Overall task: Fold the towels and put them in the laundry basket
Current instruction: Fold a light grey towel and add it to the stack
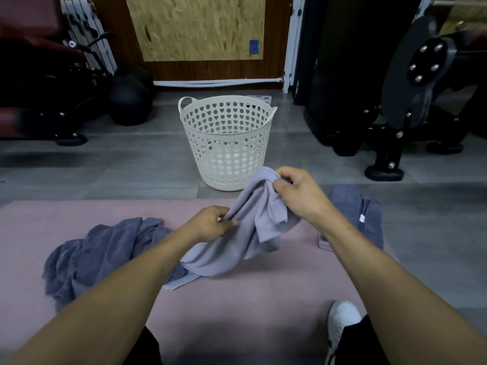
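A light lavender towel (237,246) hangs bunched between my hands above a pink mat (250,306). My right hand (297,191) grips its upper end, raised just in front of the basket. My left hand (210,222) pinches an edge lower down and to the left. The towel's bottom rests on the mat. A crumpled blue-grey towel (97,256) lies on the mat at the left. Another blue-grey towel (369,217) lies flat at the right, partly behind my right forearm. The white laundry basket (226,143), with heart-shaped holes, stands upright on the grey floor beyond the mat; nothing shows inside it.
Black gym machines (411,101) stand at the right and at the left (47,101), with a dark ball (129,101) near the left one. A board-covered wall (197,27) closes the back. My white shoe (342,325) rests on the mat at the lower right.
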{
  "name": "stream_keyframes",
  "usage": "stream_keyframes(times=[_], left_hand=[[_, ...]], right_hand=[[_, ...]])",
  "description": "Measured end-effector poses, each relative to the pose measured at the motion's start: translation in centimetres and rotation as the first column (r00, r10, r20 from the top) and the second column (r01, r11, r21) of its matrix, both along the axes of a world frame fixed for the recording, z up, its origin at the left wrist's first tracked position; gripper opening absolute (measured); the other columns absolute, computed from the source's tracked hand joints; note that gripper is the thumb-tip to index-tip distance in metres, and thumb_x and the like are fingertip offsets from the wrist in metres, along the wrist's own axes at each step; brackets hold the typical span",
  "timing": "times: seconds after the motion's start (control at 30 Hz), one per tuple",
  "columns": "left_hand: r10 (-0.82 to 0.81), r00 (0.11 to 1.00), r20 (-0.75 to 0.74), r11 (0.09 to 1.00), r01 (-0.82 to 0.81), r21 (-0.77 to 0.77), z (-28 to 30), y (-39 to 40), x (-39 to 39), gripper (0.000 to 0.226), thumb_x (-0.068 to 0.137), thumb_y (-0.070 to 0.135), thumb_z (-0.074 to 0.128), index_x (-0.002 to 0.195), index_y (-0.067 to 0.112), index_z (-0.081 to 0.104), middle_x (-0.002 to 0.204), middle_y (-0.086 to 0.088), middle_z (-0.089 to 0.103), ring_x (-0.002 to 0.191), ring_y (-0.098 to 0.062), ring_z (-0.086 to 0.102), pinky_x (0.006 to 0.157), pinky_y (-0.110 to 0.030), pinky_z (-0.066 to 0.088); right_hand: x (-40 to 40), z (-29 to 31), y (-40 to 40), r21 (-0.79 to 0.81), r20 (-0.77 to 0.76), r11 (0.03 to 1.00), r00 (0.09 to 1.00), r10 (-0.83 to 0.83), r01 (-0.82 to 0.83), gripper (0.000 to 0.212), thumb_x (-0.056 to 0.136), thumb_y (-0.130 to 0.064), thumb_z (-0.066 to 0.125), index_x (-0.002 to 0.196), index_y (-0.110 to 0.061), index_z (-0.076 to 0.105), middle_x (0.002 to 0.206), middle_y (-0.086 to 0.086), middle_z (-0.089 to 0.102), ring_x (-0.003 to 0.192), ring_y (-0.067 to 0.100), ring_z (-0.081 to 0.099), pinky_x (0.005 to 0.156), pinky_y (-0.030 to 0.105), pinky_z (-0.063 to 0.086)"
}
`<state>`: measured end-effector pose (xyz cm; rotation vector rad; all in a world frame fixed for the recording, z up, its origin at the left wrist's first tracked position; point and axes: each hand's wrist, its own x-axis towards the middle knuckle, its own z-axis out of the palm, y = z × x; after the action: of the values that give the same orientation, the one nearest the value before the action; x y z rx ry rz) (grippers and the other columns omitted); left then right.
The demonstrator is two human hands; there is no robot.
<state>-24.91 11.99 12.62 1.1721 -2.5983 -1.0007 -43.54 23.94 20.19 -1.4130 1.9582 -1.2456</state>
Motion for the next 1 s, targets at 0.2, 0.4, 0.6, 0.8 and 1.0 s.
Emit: stream_keyframes(times=[0.2, 0.4, 0.6, 0.8, 1.0], left_hand=[[0.136, 0.821, -0.554, 0.99, -0.137, 0.039, 5.6, 0.8, -4.0, 0.024, 0.086, 0.007, 0.049, 0.076, 0.016, 0.069, 0.078, -0.011, 0.07, 0.074, -0.019, 0.063, 0.078, -0.051, 0.056], [0.087, 0.58, -0.81, 0.994, 0.0, 0.108, 11.0, 5.0, -8.6, 0.022, 0.095, 0.004, 0.052, 0.088, 0.012, 0.071, 0.079, -0.001, 0.068, 0.078, -0.015, 0.059, 0.074, -0.034, 0.053], [0.493, 0.732, -0.47, 0.861, -0.335, 0.382, 5.4, 2.9, -8.1, 0.027, 0.082, 0.005, 0.056, 0.056, 0.01, 0.062, 0.056, -0.006, 0.058, 0.059, -0.02, 0.056, 0.06, -0.033, 0.056], [0.104, 0.958, -0.268, 0.993, -0.115, -0.028, 5.2, 4.0, -7.1, 0.038, 0.074, 0.022, 0.078, 0.109, 0.023, 0.064, 0.097, 0.006, 0.065, 0.08, -0.013, 0.064, 0.078, -0.027, 0.052], [-0.366, 0.873, -0.323, 0.801, 0.119, -0.586, 6.4, 6.7, -6.8, 0.031, 0.081, 0.037, 0.054, 0.112, 0.039, 0.056, 0.111, 0.018, 0.059, 0.097, -0.007, 0.06, 0.076, -0.028, 0.052]], right_hand=[[-3.8, 0.9, 1.5, -0.128, 0.13, 0.97, 0.973, -0.191, 0.207, 0.019, 0.091, -0.005, 0.047, 0.073, -0.009, 0.052, 0.06, -0.012, 0.047, 0.056, 0.003, 0.041, 0.055, 0.02, 0.036], [-4.6, 1.8, 2.1, -0.148, 0.204, 0.961, 0.958, -0.201, 0.233, 0.013, 0.093, -0.008, 0.048, 0.082, -0.007, 0.055, 0.071, 0.001, 0.053, 0.063, 0.008, 0.047, 0.06, 0.023, 0.041], [-5.1, 2.1, 4.1, -0.12, 0.268, 0.966, 0.944, -0.191, 0.229, 0.014, 0.091, -0.007, 0.055, 0.096, -0.007, 0.067, 0.075, -0.003, 0.064, 0.06, -0.001, 0.054, 0.058, 0.012, 0.043], [-4.8, 2.0, 4.0, 0.017, 0.192, 0.997, 0.979, -0.073, 0.071, 0.011, 0.088, -0.011, 0.06, 0.085, -0.015, 0.07, 0.073, -0.006, 0.065, 0.067, 0.003, 0.056, 0.063, 0.015, 0.045], [-4.3, 0.6, 3.2, 0.134, 0.292, 0.989, 0.956, 0.019, -0.061, 0.012, 0.085, -0.011, 0.066, 0.081, -0.001, 0.071, 0.073, 0.006, 0.065, 0.071, 0.011, 0.055, 0.069, 0.028, 0.044]])
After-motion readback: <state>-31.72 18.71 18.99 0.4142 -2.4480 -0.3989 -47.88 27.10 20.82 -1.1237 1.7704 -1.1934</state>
